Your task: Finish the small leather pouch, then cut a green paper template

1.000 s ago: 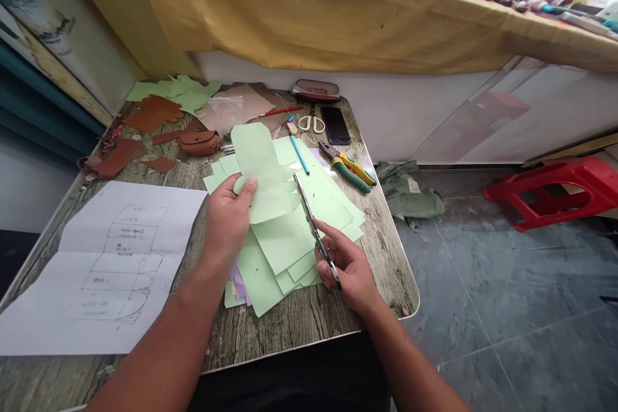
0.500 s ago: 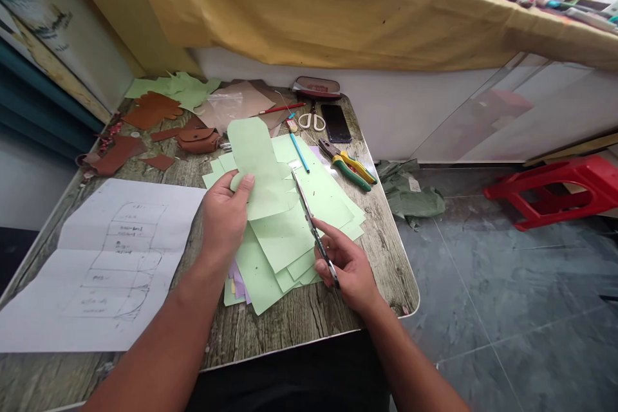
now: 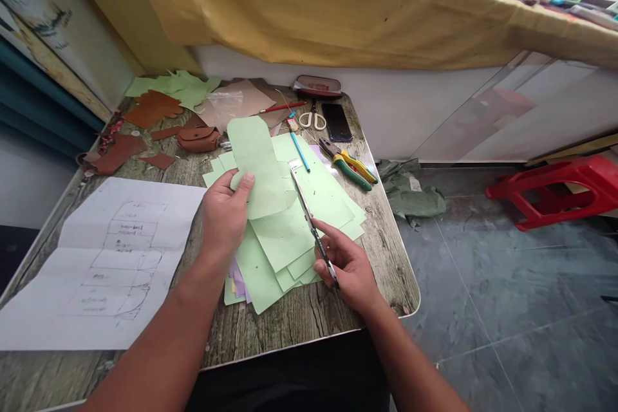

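Observation:
A cut green paper piece (image 3: pixel 255 164) with rounded top corners is pinched between the thumb and fingers of my left hand (image 3: pixel 226 209), above a pile of green sheets (image 3: pixel 284 241). On its right side, small slits or flaps show near the blade. My right hand (image 3: pixel 350 267) grips a pair of scissors (image 3: pixel 305 206), seen almost edge-on, dark at the handle end. The blades point up and away, just right of the paper's edge; whether they touch it I cannot tell.
A drawn pattern sheet (image 3: pixel 120 257) lies left. Behind are a brown leather pouch (image 3: pixel 197 139), leather scraps (image 3: pixel 153 109), white-handled scissors (image 3: pixel 313 120) and a phone (image 3: pixel 337 122). Pliers (image 3: pixel 350 164) and a blue pen (image 3: pixel 300 151) lie right. A red stool (image 3: pixel 555 190) stands on the floor.
Both hands stay almost where they were. The small flaps at the paper's right edge sit slightly differently beside the scissor blades, which have shifted a touch.

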`<state>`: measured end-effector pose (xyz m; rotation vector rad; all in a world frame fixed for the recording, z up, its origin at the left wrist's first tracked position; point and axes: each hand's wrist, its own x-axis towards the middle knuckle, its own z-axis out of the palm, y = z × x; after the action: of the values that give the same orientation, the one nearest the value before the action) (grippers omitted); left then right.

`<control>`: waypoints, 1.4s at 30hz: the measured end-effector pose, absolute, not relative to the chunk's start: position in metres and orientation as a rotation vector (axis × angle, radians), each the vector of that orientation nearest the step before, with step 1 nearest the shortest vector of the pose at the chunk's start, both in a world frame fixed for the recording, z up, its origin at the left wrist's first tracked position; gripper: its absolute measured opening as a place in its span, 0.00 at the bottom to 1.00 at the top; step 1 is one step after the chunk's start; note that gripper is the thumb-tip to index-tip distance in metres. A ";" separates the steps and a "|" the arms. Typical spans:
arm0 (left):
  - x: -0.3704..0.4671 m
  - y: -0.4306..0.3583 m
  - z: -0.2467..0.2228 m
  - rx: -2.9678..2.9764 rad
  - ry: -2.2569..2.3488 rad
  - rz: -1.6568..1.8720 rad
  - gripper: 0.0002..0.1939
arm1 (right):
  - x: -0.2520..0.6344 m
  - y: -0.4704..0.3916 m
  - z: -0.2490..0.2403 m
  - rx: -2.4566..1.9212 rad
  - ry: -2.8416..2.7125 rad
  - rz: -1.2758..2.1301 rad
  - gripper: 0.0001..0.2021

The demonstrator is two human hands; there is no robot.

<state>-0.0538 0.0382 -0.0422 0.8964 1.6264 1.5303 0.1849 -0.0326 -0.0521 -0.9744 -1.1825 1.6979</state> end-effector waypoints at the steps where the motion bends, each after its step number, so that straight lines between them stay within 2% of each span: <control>1: -0.054 0.038 -0.042 0.894 1.630 1.529 0.24 | 0.185 -0.033 -0.052 -0.973 -1.181 1.697 0.32; 30: -0.052 0.039 -0.047 0.936 1.672 1.530 0.24 | 0.185 -0.034 -0.052 -0.936 -1.146 1.673 0.31; 42: -0.047 0.036 -0.047 0.952 1.680 1.523 0.23 | 0.184 -0.034 -0.051 -0.988 -1.153 1.659 0.33</control>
<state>-0.0468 0.0363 -0.0472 0.9518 1.6799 1.5230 0.1842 -0.0342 -0.0510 -0.9883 -1.1533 1.6587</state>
